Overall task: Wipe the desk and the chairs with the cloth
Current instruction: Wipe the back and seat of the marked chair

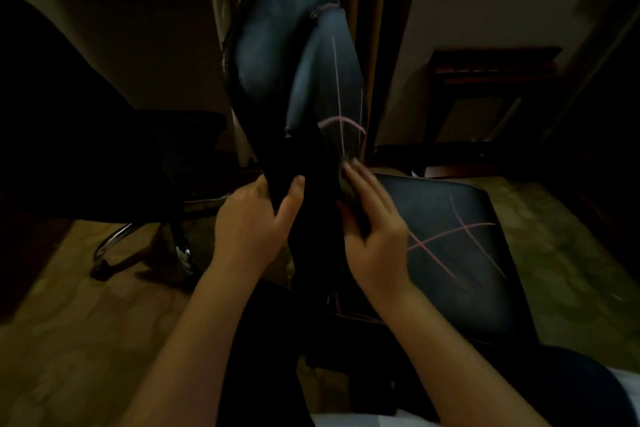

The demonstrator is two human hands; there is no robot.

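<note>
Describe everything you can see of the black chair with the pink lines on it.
The black chair looks like smooth leather or vinyl, with thin pink lines crossing its seat and running down its padded back. The back stands upright mid-view; the seat spreads rightward. The left hand grips the back's lower edge; the right hand lays straight fingers against it.
</note>
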